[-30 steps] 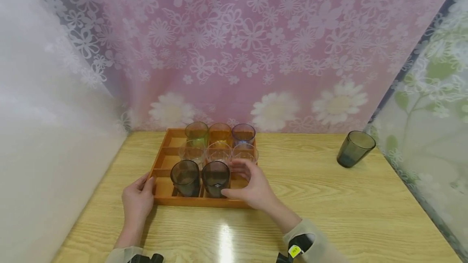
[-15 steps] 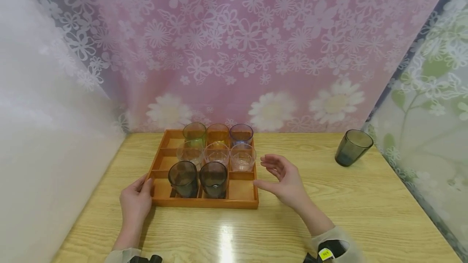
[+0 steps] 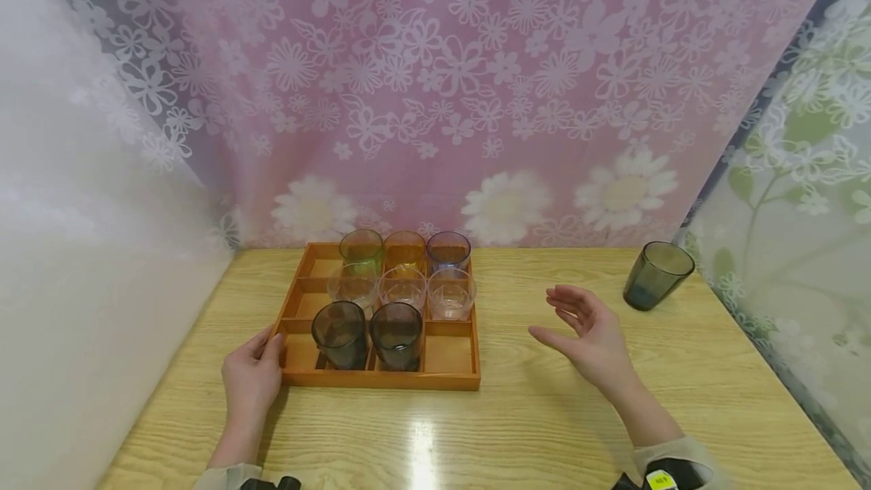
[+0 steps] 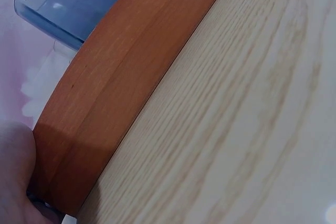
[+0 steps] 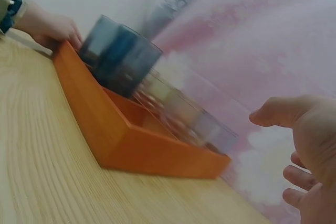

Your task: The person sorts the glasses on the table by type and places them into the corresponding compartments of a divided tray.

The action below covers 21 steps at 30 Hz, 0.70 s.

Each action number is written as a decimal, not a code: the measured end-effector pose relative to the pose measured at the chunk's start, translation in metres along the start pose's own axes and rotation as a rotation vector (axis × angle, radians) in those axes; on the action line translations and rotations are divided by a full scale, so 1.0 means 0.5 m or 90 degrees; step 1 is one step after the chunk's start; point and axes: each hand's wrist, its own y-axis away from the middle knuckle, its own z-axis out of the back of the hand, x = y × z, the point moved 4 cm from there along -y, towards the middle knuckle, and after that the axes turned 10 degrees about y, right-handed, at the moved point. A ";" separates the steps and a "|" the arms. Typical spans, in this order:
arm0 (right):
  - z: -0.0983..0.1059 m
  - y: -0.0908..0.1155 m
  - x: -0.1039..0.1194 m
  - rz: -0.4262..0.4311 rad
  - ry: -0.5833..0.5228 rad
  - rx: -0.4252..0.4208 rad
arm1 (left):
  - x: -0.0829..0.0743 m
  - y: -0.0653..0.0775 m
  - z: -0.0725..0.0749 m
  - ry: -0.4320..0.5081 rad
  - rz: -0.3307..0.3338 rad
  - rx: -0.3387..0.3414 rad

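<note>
A wooden compartment tray [image 3: 381, 379] lies on the table, and my left hand [image 3: 252, 369] grips its left wall near the front corner. In the left wrist view the thumb side of that hand [image 4: 16, 169] lies against the wood. Two dark grey glasses [image 3: 339, 335] stand in the front row, left of a bare front-right compartment. Behind them are clear glasses [image 3: 452, 295], then a green glass [image 3: 361, 252], an amber glass [image 3: 405, 252] and a blue glass [image 3: 448, 250]. My right hand [image 3: 592, 339] is over the table right of the tray, fingers spread and holding nothing.
Another dark grey glass [image 3: 657, 276] stands tilted-looking at the back right of the table [image 3: 544, 429], beyond my right hand. A pink floral curtain [image 3: 435, 97] closes off the back. A white sheet [image 3: 102, 210] hangs at the left, a leafy one at the right.
My right hand has left the second dark grey glass in the front row and moved right, past the tray's edge, toward the lone glass. The left hand keeps its grip on the tray.
</note>
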 end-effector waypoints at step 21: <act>0.198 0.026 -0.117 -0.103 0.165 -0.128 | 0.003 -0.001 -0.001 -0.014 -0.013 -0.009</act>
